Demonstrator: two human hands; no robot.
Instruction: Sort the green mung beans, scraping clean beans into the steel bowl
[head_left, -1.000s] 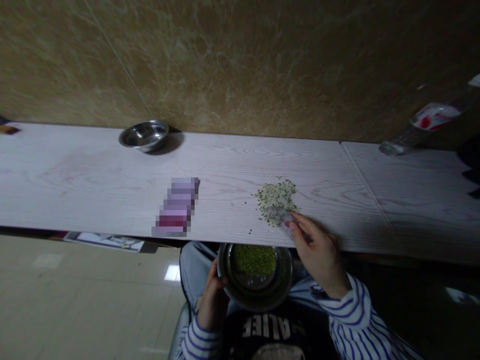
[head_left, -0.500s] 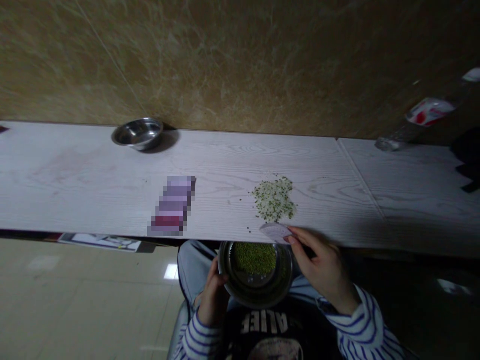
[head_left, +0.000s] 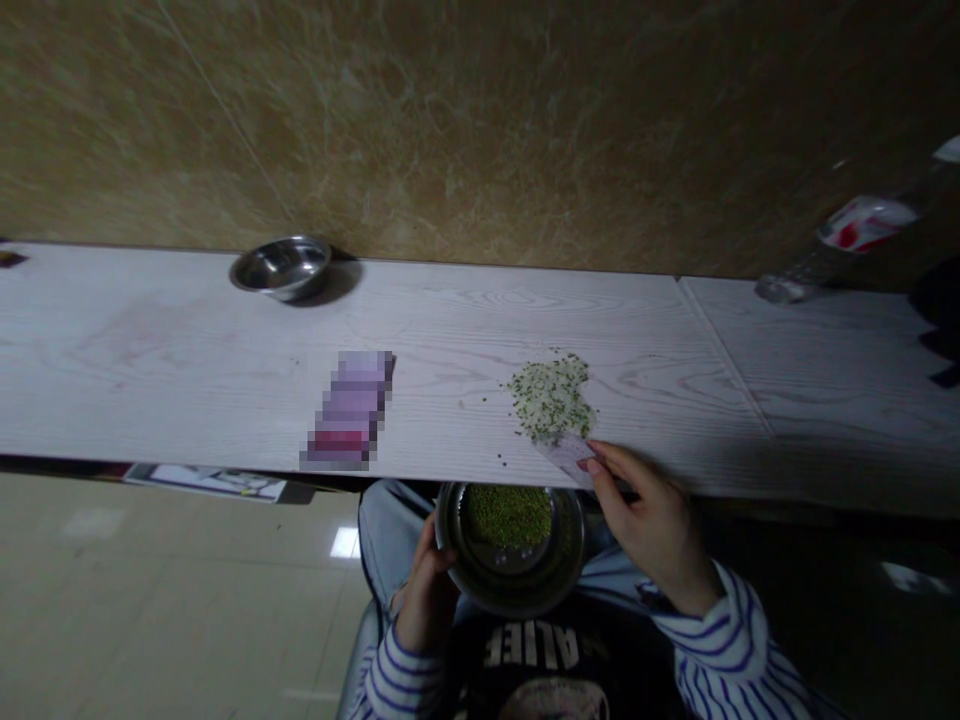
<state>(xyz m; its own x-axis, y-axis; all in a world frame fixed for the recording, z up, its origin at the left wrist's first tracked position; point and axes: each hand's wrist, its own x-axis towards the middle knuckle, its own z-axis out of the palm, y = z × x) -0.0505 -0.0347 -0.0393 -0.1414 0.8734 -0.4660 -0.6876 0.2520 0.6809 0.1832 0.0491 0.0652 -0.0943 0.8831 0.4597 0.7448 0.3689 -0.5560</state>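
- Left hand (head_left: 429, 590) gripping rim of round silver metal bowl (head_left: 566, 570), fingers curled; bowl holding small green beans (head_left: 510, 515), sitting below table edge.
- Right hand (head_left: 649, 515) pinching thin pale purple flat piece (head_left: 568, 455), apparently card, fingers nearly closed; piece touching near edge of mixed white-and-green grain pile (head_left: 551, 395) on white wood-grain table (head_left: 442, 400).

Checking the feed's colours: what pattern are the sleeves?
White with dark blue stripes on both sleeves; clearest in the head view.
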